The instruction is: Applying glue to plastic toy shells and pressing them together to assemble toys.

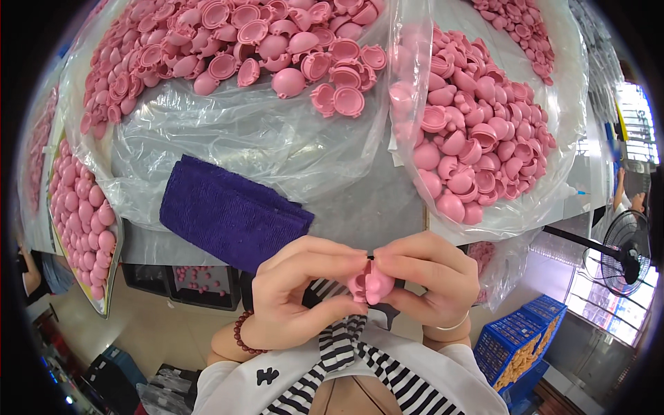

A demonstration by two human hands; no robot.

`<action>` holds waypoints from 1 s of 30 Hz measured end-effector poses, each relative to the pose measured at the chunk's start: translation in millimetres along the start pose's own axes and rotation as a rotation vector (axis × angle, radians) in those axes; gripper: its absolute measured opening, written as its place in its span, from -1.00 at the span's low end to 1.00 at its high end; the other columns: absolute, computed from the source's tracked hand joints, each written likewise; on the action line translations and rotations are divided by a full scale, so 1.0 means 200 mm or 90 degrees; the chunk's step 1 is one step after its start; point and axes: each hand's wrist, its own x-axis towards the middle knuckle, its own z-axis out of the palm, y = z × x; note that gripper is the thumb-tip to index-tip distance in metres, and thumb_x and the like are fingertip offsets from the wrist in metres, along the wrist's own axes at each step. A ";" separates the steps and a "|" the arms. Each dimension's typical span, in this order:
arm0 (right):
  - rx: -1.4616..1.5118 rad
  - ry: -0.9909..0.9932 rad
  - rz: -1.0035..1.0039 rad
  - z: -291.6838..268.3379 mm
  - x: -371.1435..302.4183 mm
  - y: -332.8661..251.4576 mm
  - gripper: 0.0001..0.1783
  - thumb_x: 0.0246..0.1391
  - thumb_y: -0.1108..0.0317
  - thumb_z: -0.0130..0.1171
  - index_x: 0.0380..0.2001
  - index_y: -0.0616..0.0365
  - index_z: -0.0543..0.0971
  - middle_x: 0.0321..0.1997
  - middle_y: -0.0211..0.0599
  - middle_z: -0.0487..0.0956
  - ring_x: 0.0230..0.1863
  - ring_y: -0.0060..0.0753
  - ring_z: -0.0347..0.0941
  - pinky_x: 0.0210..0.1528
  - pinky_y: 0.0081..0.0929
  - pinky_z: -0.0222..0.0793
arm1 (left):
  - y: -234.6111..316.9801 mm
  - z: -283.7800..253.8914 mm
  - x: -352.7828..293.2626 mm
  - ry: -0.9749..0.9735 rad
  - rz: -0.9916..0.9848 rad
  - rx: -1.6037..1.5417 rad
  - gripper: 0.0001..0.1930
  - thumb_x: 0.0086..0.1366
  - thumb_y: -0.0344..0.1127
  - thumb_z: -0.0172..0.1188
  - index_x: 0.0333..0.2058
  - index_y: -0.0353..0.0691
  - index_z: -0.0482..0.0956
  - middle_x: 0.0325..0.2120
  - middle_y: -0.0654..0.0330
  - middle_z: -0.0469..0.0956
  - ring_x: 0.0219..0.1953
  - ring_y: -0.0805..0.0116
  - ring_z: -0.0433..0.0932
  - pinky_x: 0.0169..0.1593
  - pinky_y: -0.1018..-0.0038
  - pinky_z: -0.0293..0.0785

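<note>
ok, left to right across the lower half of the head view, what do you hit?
Tray of pink balls → purple cloth → left hand → pink piece → right hand → blue crates → fan.

A factory workshop: heaped pink round plastic shells (481,131), clear plastic sheeting (242,135), stacked blue plastic crates (496,354), 1 black caged fan (628,254).
</note>
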 end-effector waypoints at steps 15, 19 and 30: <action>-0.150 0.044 -0.116 0.02 -0.01 0.00 -0.65 -0.40 0.41 0.28 -0.38 0.20 0.54 -0.28 -0.23 0.47 -0.38 -0.33 0.43 -0.41 -0.57 0.37 | -0.02 0.05 0.00 -0.027 -0.217 -0.382 -0.60 -0.07 -0.64 0.19 -0.19 -0.46 0.36 -0.24 0.03 0.42 -0.24 0.39 0.48 -0.20 0.51 0.44; -0.188 0.053 -0.220 0.02 -0.03 0.02 -0.72 -0.37 0.42 0.25 -0.43 0.19 0.52 -0.32 -0.26 0.48 -0.36 -0.31 0.42 -0.34 -0.50 0.37 | -0.04 0.06 0.01 -0.062 -0.191 -0.356 -0.57 -0.06 -0.60 0.21 -0.16 -0.44 0.32 -0.19 0.04 0.39 -0.15 0.35 0.42 -0.07 0.44 0.37; 0.175 0.083 -0.028 0.07 -0.11 0.06 -0.71 -0.17 0.30 0.20 -0.40 0.27 0.44 -0.42 -0.20 0.49 -0.39 -0.26 0.43 -0.29 -0.40 0.33 | -0.05 0.06 0.05 -0.127 -0.027 -0.060 -0.45 -0.07 -0.35 0.29 -0.10 -0.40 0.27 -0.05 -0.12 0.26 0.02 0.18 0.27 0.02 0.34 0.25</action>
